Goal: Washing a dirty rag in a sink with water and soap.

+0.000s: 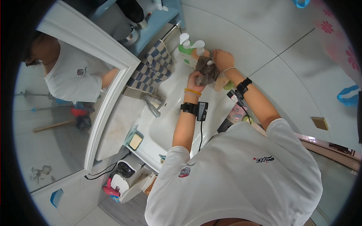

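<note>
My left hand (194,80) is closed on a crumpled grey-brown cloth (206,72) at the sink's far right corner. On the cloth's other side is my right hand (223,59), its fingers curled and bent away; what they hold is hidden. A small white piece (210,63) shows against the cloth. Just left of the cloth stands a green and white pump bottle (186,55) with a white pump head. A second white pump head (198,46) rises beside it, its bottle partly covered. Near my right wrist, a pale peach bottle (220,83) is partly hidden.
The white sink (166,130) has a metal tap (152,105) at its left. A checked towel (152,67) hangs on a rail. A soap dish (135,140) holds a pale bar. The mirror cabinet (113,109) and blue shelf (152,28) flank the left; tiled wall (245,30) lies beyond.
</note>
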Action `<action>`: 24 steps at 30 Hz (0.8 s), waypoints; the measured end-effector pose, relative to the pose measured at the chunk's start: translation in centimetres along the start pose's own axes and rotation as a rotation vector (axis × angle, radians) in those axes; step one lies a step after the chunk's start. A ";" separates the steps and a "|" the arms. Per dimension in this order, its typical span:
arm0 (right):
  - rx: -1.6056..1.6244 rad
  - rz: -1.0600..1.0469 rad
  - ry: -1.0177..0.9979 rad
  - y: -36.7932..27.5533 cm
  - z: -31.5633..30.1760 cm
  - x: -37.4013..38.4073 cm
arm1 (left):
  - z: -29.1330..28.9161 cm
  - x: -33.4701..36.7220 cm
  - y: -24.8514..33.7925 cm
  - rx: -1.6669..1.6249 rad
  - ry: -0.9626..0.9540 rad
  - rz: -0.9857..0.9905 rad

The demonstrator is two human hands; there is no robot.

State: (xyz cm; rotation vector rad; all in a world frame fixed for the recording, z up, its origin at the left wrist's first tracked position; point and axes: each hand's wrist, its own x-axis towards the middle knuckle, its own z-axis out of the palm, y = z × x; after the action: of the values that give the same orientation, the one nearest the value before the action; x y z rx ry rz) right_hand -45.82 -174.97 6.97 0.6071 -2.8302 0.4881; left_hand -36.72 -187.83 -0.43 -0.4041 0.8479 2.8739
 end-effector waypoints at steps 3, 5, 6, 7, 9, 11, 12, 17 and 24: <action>-0.047 -0.009 0.006 -0.1 0.0 0.2 | 0.7 -0.1 0.7 -0.390 -0.031 -0.219; -0.107 -0.022 -0.190 -0.4 -0.3 0.3 | 1.1 -1.3 0.9 -0.370 0.048 -0.147; -0.107 -0.017 -0.176 0.6 0.1 0.3 | 1.9 -2.1 1.1 -0.361 0.036 -0.149; -0.114 -0.084 -0.023 1.7 0.8 0.5 | 2.5 -2.8 1.4 -0.319 0.070 -0.145; -0.109 -0.167 0.123 1.8 0.4 0.4 | 2.4 -5.0 2.2 -0.282 0.118 -0.126; 0.147 -0.121 0.260 1.5 -0.9 0.5 | 1.9 -7.2 2.6 -0.243 0.104 -0.049; 0.155 -0.134 0.249 0.1 -2.7 -0.2 | 1.7 -8.3 2.9 -0.250 0.116 -0.038; 0.709 -0.254 -0.042 -7.7 -4.3 -10.7 | -1.5 -14.0 2.8 -0.312 0.159 0.075; 0.495 -0.732 -0.403 -14.7 -0.8 -18.9 | -2.3 -22.2 2.3 -0.171 0.182 0.230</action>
State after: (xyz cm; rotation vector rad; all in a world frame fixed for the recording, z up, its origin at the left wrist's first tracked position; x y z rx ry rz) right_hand -22.54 -180.53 6.75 1.9149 -2.5151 0.9916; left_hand -15.41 -191.83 5.20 -0.6346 0.7186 3.1743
